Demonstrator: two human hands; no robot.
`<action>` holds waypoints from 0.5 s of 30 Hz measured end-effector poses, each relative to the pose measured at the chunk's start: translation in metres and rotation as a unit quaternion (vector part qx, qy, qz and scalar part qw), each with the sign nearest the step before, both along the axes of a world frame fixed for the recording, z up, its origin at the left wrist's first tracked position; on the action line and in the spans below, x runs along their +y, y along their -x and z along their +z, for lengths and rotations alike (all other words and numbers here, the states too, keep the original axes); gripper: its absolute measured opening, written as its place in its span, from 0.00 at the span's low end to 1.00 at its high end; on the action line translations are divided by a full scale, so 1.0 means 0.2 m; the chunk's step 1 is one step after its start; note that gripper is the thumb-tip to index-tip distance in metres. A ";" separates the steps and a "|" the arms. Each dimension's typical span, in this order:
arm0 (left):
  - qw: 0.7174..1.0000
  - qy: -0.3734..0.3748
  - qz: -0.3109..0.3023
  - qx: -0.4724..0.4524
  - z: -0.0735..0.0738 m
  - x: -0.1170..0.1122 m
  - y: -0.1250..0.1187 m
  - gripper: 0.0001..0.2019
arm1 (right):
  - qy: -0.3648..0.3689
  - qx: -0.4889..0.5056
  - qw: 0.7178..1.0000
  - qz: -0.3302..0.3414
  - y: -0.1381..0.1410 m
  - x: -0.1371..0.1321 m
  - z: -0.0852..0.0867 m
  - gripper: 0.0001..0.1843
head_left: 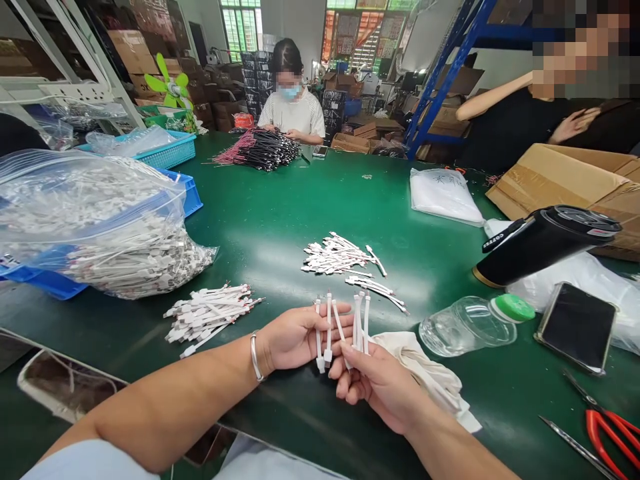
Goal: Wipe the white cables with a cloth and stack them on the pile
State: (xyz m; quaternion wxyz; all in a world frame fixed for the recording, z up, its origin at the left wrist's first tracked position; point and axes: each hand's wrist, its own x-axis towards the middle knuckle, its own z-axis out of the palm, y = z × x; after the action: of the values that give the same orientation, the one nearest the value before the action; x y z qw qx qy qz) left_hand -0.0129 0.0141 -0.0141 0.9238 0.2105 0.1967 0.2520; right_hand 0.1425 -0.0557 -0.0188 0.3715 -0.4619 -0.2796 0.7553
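A Few Cables Between the Hands, Many More on the Table

The short white cables are in both hands, above the near side of the green table. The left hand has its grip closed: the thumb presses two cables against the fingers, so they stand nearly upright. The right hand pinches one tilted cable between thumb and finger, and several others stand like a fan in the same grip. The exact number in this fan I cannot tell, because they overlap.

The work appears to be in the middle, not near its end. On the table there is a left pile, close to the left forearm, and a middle pile beyond the hands. A small row of a few cables lies just beside the middle pile, on its near side. I suppose that one pile is done and the other is left, but both look similar, and which is which the view does not show.

At the left, a large clear plastic bag lies over a blue tray, and it is full of similar white pieces. If these also belong to the work, the quantity outside the hands is much bigger than the quantity inside them.
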 end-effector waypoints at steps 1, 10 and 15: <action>1.000 -0.001 0.001 -0.001 0.00 0.00 0.00 0.18 | 0.002 -0.008 1.000 0.000 0.00 0.00 0.00 0.19; 0.999 -0.018 -0.026 -0.017 -0.02 -0.02 -0.02 0.15 | -0.003 -0.026 0.999 0.044 0.03 -0.01 -0.03 0.20; 0.999 -0.004 -0.016 -0.038 -0.01 -0.01 -0.01 0.13 | -0.004 -0.036 0.998 0.052 0.02 -0.01 -0.02 0.20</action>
State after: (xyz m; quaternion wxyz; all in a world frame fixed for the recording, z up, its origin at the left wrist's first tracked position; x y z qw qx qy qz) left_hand -0.0104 0.0129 -0.0169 0.9338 0.2077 0.1569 0.2454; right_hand 0.1393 -0.0572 -0.0236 0.3231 -0.4717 -0.3197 0.7556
